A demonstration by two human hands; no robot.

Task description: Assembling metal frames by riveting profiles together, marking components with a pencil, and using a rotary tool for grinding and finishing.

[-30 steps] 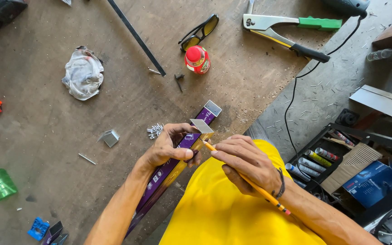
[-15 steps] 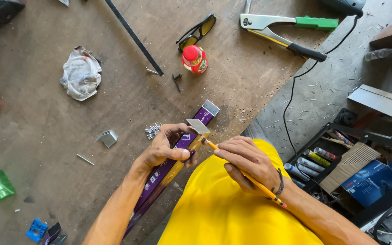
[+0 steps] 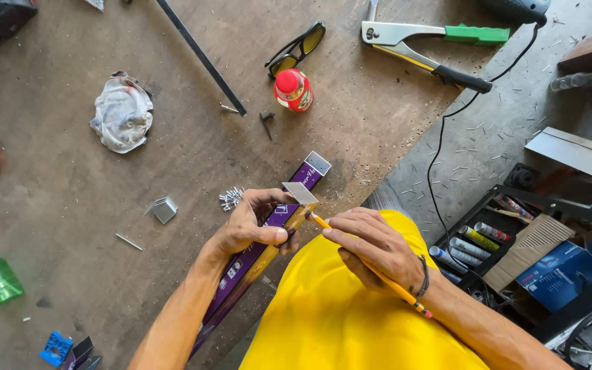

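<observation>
Left hand point(image 3: 251, 229): grip clenched around purple-and-gold metal bar point(image 3: 268, 236), thumb pressed on its near side. Right hand point(image 3: 371, 247): fingers closed on orange pencil point(image 3: 371, 267), tip touching the bar's gold face.

Workshop: rivet gun point(image 3: 423, 42), scarred workbench point(image 3: 104, 205)

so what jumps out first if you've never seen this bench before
At the bottom centre the left hand grips a long purple and gold metal profile while the right hand sets an orange pencil against a small metal bracket on it, above a bright yellow shirt. Farther up the worn brown table lie a red-capped bottle, dark glasses and a green-handled rivet tool, with a crumpled white rag at the left.
</observation>
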